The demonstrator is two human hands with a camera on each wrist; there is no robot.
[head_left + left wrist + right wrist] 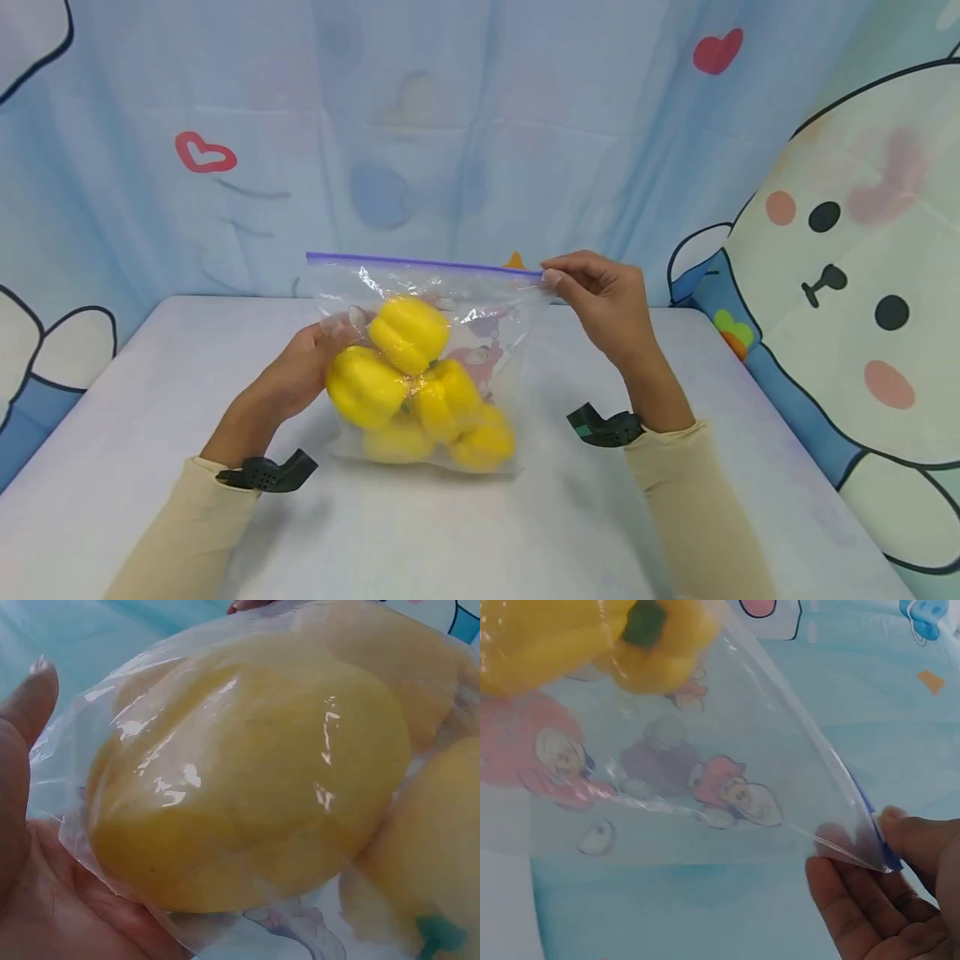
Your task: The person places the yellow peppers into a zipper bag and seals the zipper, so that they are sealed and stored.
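A clear zip bag [517, 358] with a purple zip strip [420, 262] along its top stands upright in the middle of the head view. Several yellow bell peppers [408, 333] lie inside it. My left hand [300, 371] holds the bag's left side, with fingers reaching behind the plastic; up close, a pepper [247, 780] fills the left wrist view beside the thumb [34, 705]. At the strip's right end, my right hand [603, 300] pinches the corner between thumb and fingers. In the right wrist view the fingertips grip the blue-purple strip end [889, 855].
A white table [465, 542] lies under the bag. Behind it hangs a light blue printed curtain [465, 142] with hearts and a large cartoon animal [840, 275] at the right. Each wrist wears a black band-like device [273, 472].
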